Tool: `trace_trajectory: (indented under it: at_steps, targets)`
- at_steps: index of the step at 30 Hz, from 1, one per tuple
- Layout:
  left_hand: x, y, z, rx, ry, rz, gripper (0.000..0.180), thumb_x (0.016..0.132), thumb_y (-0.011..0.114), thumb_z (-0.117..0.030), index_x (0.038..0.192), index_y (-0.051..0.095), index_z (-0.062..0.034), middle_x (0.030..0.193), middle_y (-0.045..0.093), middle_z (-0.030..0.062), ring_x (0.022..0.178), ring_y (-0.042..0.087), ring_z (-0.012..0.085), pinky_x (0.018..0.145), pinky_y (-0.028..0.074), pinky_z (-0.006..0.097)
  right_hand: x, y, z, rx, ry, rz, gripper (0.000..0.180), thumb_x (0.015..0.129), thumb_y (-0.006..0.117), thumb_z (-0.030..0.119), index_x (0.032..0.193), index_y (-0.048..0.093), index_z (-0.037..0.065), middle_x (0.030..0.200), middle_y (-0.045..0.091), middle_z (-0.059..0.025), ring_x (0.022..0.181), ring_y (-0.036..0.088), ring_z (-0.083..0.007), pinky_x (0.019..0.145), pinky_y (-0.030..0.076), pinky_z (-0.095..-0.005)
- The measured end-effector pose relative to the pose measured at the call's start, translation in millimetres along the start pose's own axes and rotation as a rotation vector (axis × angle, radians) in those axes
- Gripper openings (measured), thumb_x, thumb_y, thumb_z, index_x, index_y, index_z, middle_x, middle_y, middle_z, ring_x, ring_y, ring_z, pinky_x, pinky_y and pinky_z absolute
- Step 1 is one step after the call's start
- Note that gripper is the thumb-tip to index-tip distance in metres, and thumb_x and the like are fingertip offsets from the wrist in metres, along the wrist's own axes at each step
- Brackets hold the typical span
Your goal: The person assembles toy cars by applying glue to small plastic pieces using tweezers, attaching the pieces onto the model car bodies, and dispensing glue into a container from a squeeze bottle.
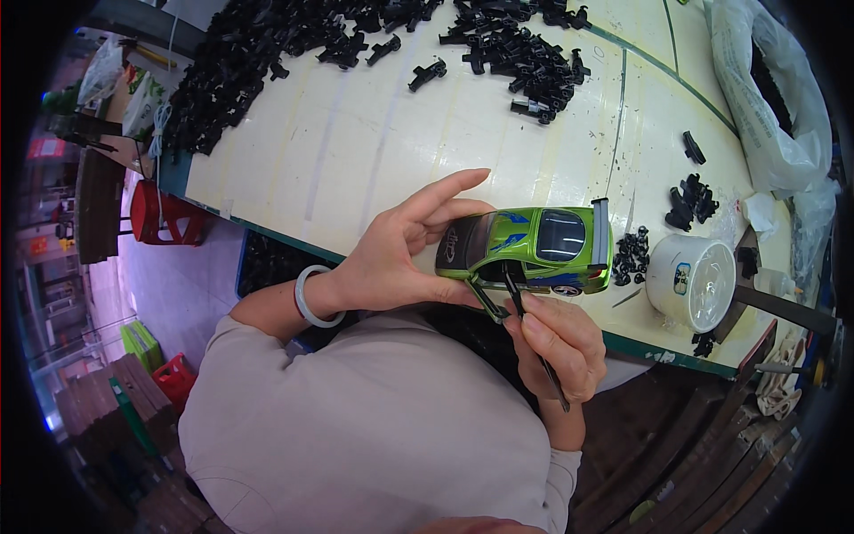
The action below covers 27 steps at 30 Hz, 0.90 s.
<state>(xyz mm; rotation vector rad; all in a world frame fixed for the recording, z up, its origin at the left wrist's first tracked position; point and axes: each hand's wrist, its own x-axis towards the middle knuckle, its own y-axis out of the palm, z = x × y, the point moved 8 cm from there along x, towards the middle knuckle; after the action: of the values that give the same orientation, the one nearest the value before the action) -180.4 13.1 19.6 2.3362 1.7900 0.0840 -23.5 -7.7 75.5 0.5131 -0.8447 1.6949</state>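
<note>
A bright green toy car (527, 233) with blue side graphics, a dark hood and a grey rear wing is held just over the near edge of the table. My left hand (391, 254) grips its front end, thumb on the near side and index finger stretched out beyond. The car's near-side door (487, 300) hangs open toward me. My right hand (567, 343) pinches dark tweezers (553, 381), whose tip reaches into the door opening. Whether the tips hold anything is too small to tell.
Heaps of black plastic parts (258, 53) cover the table's far left, with another pile (534, 67) at the far middle. Small black pieces (632, 255) lie right of the car, beside a white round tub (689, 280). A plastic bag (756, 116) stands at the right.
</note>
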Motion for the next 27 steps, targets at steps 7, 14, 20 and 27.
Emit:
trace_trajectory:
  at_steps: [7, 14, 20, 27]
  targets:
    - [0.0, -0.4, 1.1, -0.014, 0.004, 0.007, 0.096, 0.064, 0.079, -0.002, 0.14, 0.02, -0.0043, 0.124, 0.049, 0.0126, 0.115, 0.046, 0.0157, 0.101, 0.035, 0.031, 0.7, 0.2, -1.3, 0.012, 0.02, 0.003, 0.026, 0.07, 0.071, -0.004, 0.092, 0.058, 0.002, 0.089, 0.063, -0.0177, 0.075, 0.065, -0.0259, 0.063, 0.055, -0.0321]
    - [-0.2, 0.2, 1.0, -0.008, 0.009, 0.018, 0.096, 0.064, 0.079, -0.003, 0.14, 0.02, -0.0046, 0.124, 0.049, 0.0117, 0.115, 0.046, 0.0156, 0.101, 0.035, 0.031, 0.4, -0.2, -2.8, 0.044, 0.002, 0.027, 0.025, 0.07, 0.07, -0.005, 0.091, 0.058, 0.001, 0.089, 0.064, -0.018, 0.076, 0.066, -0.0272, 0.065, 0.055, -0.0336]
    - [-0.4, -0.4, 1.1, -0.021, 0.005, 0.018, 0.095, 0.065, 0.079, -0.004, 0.14, 0.02, -0.0047, 0.124, 0.049, 0.0114, 0.115, 0.046, 0.0161, 0.101, 0.035, 0.031, 0.3, 0.8, -4.6, 0.08, -0.02, 0.042, 0.024, 0.071, 0.07, -0.005, 0.091, 0.058, 0.0, 0.088, 0.063, -0.0189, 0.076, 0.066, -0.0281, 0.065, 0.056, -0.035]
    - [-0.5, -1.4, 3.7, -0.058, -0.041, 0.007, 0.103, 0.06, 0.081, -0.002, 0.139, 0.016, 0.003, 0.125, 0.048, 0.0163, 0.118, 0.045, 0.0194, 0.103, 0.031, 0.031, 2.7, 0.5, -4.4, 0.084, -0.062, 0.051, 0.022, 0.071, 0.07, -0.004, 0.089, 0.058, 0.001, 0.087, 0.063, -0.0185, 0.075, 0.066, -0.0275, 0.063, 0.056, -0.0348]
